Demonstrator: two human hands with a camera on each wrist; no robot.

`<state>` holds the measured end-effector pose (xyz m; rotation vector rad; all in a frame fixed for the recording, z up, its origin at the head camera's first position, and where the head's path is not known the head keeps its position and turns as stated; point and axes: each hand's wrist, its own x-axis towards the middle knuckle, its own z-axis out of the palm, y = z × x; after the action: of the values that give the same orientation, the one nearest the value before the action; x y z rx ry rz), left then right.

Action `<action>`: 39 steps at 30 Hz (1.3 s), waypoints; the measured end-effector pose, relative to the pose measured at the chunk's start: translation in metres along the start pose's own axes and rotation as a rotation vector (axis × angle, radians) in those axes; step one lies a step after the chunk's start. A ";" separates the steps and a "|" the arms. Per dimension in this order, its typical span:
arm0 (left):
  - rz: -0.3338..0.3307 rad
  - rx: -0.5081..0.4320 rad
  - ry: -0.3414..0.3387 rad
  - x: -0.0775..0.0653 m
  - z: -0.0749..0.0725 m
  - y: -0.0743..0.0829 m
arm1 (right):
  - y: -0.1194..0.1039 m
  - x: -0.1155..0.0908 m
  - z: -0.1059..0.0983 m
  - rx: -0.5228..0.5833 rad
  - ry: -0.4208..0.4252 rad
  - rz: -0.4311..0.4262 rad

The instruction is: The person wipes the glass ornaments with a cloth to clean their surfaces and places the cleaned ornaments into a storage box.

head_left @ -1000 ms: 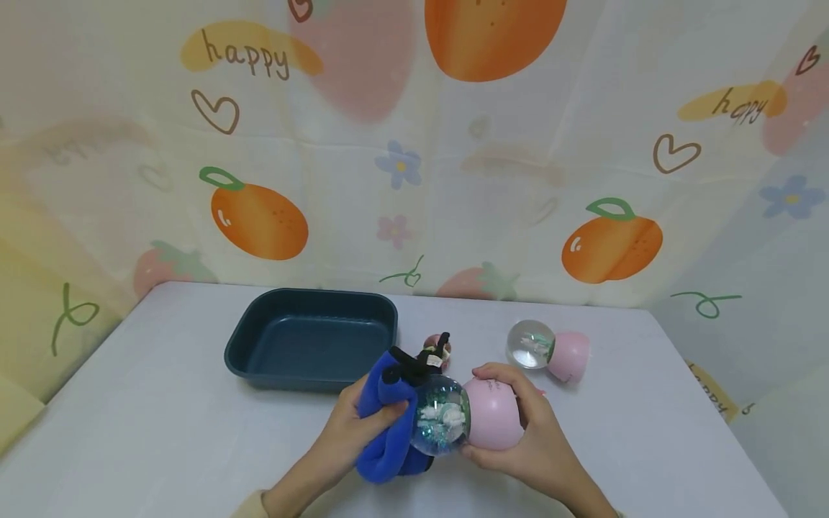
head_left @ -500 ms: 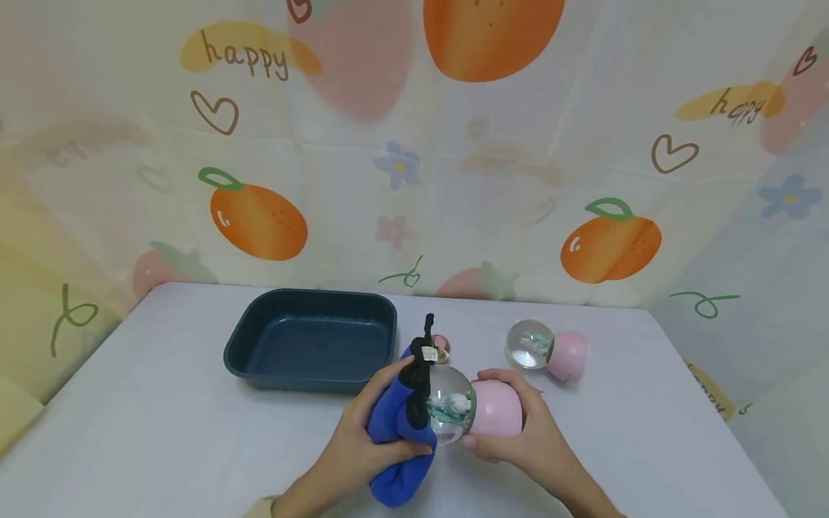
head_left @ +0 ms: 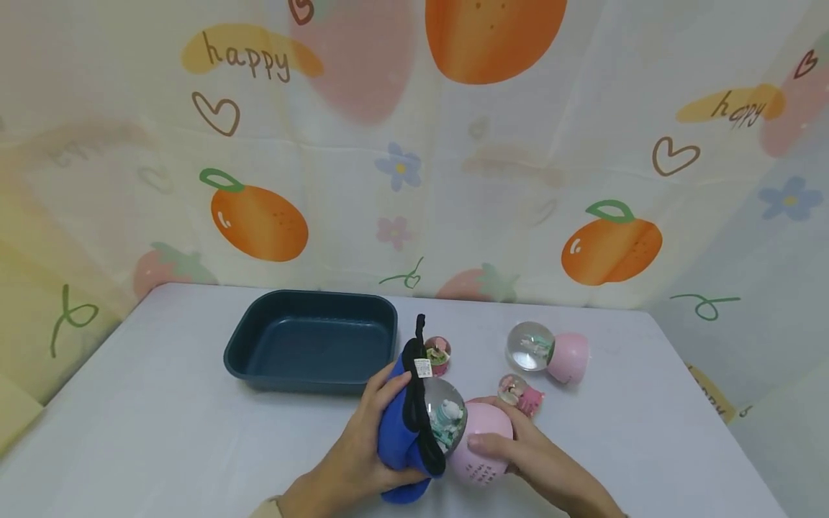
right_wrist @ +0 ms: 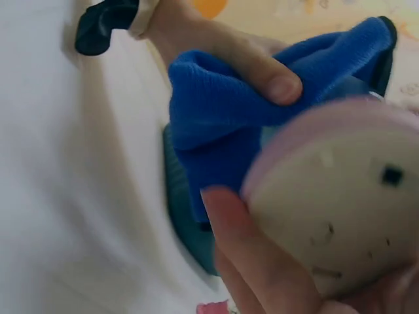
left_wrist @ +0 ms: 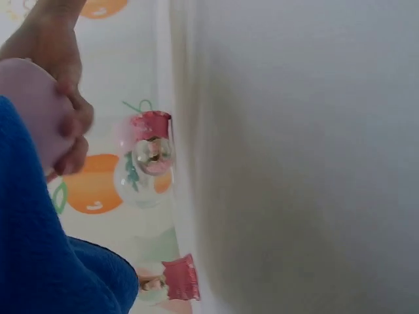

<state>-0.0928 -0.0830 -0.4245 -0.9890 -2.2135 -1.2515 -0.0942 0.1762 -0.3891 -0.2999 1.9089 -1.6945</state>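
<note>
My right hand (head_left: 542, 460) grips the pink base (head_left: 486, 424) of a snow globe, tilted with its glass ball (head_left: 448, 414) towards the left. A blue cloth (head_left: 396, 435) with black trim and a white tag is bunched in my left hand (head_left: 352, 457), against the left side of the ball. Part of the glass is hidden by the cloth. From the right wrist, the pale underside of the base (right_wrist: 340, 209) faces the camera, and the left thumb (right_wrist: 283, 90) presses on the blue fabric. In the left wrist view the cloth (left_wrist: 39, 235) covers the lower left.
A dark teal tray (head_left: 311, 385) stands at the back left of the white table. Right of it is a small snow globe (head_left: 438, 365). Another small one (head_left: 531, 400) lies beyond my right hand. A larger pink-based globe (head_left: 570, 357) lies on its side at the back right.
The snow globe has tipped and turned, its base now lower and nearer me. The cloth has shifted right, its black edge now upright along the ball. The small globe near my right hand has come into view.
</note>
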 end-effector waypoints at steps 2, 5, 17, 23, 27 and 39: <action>-0.016 -0.038 0.005 0.000 0.001 -0.002 | 0.001 -0.001 -0.003 -0.011 -0.049 0.007; -0.024 -0.093 0.034 0.000 0.002 -0.004 | 0.001 -0.003 -0.004 -0.034 -0.089 -0.005; -0.061 -0.125 0.072 0.002 -0.003 -0.007 | 0.000 0.000 0.003 -0.030 -0.040 -0.063; -0.013 -0.165 0.118 0.004 -0.009 -0.008 | 0.000 0.001 0.007 -0.024 0.037 -0.079; 0.081 -0.240 0.172 0.006 -0.010 -0.011 | -0.002 -0.001 0.009 -0.044 0.068 -0.120; -0.115 -0.222 0.032 0.009 -0.013 0.000 | -0.001 -0.004 0.023 -0.238 0.262 -0.407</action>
<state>-0.0983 -0.0905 -0.4124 -0.9242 -2.1682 -1.5808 -0.0792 0.1586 -0.3878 -0.6205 2.3761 -1.8303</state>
